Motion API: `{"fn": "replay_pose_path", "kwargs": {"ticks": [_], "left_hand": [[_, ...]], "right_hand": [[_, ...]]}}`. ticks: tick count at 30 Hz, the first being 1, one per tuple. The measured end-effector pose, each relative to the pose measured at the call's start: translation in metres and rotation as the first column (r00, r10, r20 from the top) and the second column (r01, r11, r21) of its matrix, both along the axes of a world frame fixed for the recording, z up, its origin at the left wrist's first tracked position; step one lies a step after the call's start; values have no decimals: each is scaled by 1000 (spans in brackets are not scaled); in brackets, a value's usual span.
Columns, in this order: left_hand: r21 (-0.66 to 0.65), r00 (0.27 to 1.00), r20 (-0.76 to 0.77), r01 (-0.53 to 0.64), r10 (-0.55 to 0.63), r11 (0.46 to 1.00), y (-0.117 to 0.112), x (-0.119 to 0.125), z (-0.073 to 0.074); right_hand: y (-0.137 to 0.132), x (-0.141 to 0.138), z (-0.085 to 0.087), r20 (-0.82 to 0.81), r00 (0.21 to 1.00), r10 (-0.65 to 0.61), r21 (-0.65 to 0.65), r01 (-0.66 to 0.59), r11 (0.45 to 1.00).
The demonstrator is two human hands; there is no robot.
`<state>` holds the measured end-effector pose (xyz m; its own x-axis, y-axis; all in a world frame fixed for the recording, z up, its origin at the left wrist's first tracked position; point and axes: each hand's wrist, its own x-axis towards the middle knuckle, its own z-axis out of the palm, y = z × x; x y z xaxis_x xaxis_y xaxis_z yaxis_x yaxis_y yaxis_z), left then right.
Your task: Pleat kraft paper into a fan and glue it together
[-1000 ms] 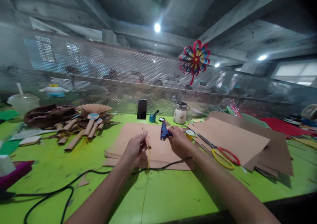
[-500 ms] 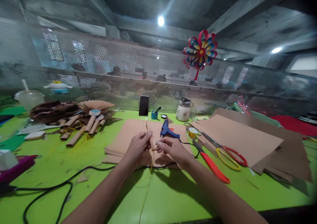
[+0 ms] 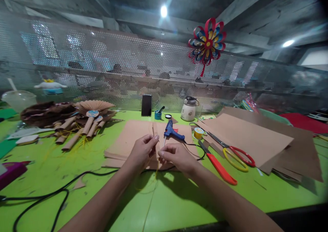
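Note:
My left hand is closed in a pinch on a narrow folded strip of brown paper, which stands up past the fingertips. Close beside it, my right hand has thumb and forefinger pressed together at the strip's lower part, where a yellow string is. That string dangles below both hands, and a long end runs toward the table's front edge. Under the hands lies a stack of brown paper sheets. A blue glue gun rests on the stack just beyond my right hand.
Right of the stack lie an orange-handled knife, scissors, a yellow spool and large brown sheets. Finished paper fans are piled at left. A black cable crosses the front. A phone and a jug stand behind.
My right fingertips have drawn slightly closer to the left hand and closed together near the strip. The whole view has shifted a little; the left hand keeps its pinch.

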<state>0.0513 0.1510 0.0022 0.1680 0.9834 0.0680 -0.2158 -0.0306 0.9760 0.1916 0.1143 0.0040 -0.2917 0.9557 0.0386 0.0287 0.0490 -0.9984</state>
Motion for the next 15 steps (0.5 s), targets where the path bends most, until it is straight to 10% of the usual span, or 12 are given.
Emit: {"fn": "replay_pose_path", "kwargs": {"ticks": [15], "left_hand": [[-75,997,52,55,-52,996,6,-3,-16]], "right_hand": [[2,-3,-13,35,999,-13,46,11,999]]}}
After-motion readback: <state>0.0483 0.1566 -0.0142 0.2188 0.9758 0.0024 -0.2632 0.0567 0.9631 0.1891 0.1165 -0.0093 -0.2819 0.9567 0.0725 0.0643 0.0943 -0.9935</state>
